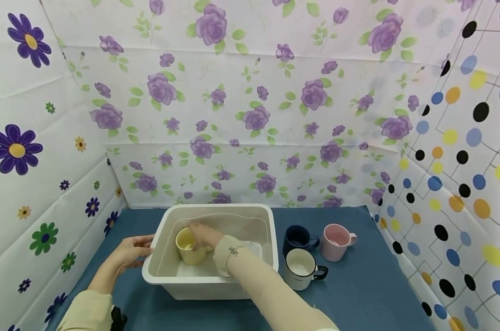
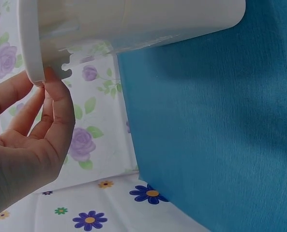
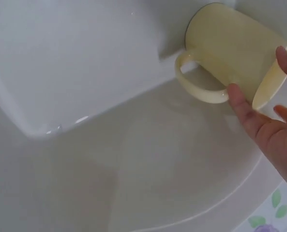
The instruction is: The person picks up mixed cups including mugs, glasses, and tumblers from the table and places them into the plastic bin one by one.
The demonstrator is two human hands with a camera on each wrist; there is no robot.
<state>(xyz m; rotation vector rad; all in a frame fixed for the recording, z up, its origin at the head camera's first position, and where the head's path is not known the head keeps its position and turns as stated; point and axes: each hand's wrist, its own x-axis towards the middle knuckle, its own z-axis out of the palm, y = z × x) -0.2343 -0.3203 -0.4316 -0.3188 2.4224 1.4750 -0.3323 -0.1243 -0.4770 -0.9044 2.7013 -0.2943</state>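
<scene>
A pale yellow mug (image 1: 187, 252) stands inside the white plastic basin (image 1: 217, 280), near its left end. My right hand (image 1: 206, 236) reaches into the basin and holds the mug near its mouth. In the right wrist view, the thumb and a finger of the right hand (image 3: 274, 125) touch opposite sides of the mug's rim, close to the handle (image 3: 201, 92). Outside the basin, my left hand (image 1: 127, 253) pinches its left rim. The left wrist view shows the left hand (image 2: 37, 125) with thumb and fingertips on either side of that rim (image 2: 29, 43).
To the basin's right stand a dark blue mug (image 1: 295, 236), a pink mug (image 1: 333, 246) and a white mug with a black handle (image 1: 297, 276), close together. A blue cloth (image 1: 357, 294) covers the table. Patterned sheets (image 1: 254, 119) hang at the back and both sides.
</scene>
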